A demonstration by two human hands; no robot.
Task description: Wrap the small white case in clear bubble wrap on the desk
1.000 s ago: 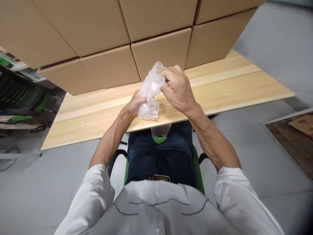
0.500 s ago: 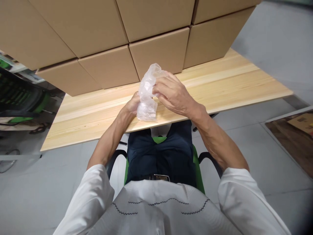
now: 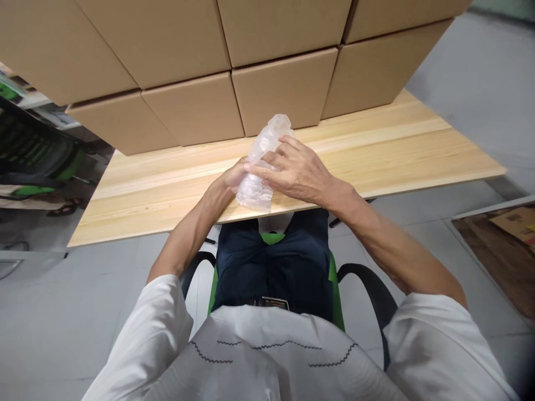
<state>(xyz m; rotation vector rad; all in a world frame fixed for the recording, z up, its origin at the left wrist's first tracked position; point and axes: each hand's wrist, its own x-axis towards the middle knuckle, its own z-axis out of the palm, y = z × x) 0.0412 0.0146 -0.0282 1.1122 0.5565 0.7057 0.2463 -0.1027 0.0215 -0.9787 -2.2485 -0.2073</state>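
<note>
A crumpled, translucent plastic bag [image 3: 256, 192] stands over the front part of the wooden table, its upper end leaning to the right. On its left side my left hand [image 3: 237, 174] is closed round it, with most of the fingers hidden behind the plastic. My right hand [image 3: 295, 167] lies over the right side, bent fingers gripping the film near its middle. The right thumb reaches across the bag to the left thumb. What the bag contains, if anything, cannot be made out.
Stacked cardboard boxes [image 3: 284, 89] form a wall along the back of the wooden table [image 3: 397, 150]. The table's front edge lies just above my lap. At the left is a black and green chair [image 3: 37, 145]; at the lower right, a cardboard piece [image 3: 516, 223] lies on a brown surface.
My right hand has shifted lower on the bag, its thumb now stretched across to the left thumb. The bag's top leans further right. The view has shifted slightly.
</note>
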